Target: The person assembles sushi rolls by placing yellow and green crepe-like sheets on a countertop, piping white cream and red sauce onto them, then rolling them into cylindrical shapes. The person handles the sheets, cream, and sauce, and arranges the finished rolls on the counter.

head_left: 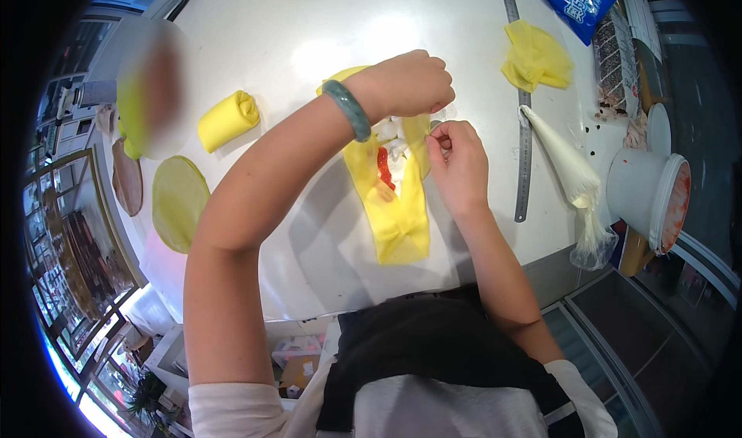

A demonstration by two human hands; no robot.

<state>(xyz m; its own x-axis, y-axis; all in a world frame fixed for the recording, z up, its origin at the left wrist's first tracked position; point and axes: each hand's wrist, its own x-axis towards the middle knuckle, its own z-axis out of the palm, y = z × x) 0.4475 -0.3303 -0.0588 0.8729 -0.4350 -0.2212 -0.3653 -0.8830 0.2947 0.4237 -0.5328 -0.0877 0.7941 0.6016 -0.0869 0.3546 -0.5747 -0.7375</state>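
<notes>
A yellow crepe point(402, 225) lies on the white table in front of me, its near end and sides folded inward. White cream point(396, 151) and a strip of red filling point(384, 168) show in its open middle. My left hand point(411, 83), with a green bangle on its wrist, reaches across the crepe's far part; its fingers are curled and their tips are hidden. At the crepe's right edge, my right hand point(460, 160) is closed, thumb and forefinger pinching the edge. The left forearm and hand cover much of the crepe's far end.
A rolled yellow crepe point(229, 120) and a flat green round point(179, 204) lie left. On the right are a steel ruler point(523, 171), a crumpled yellow crepe point(537, 56), a cream-filled piping bag point(564, 160), a white tub point(641, 195) and a blue packet point(583, 5).
</notes>
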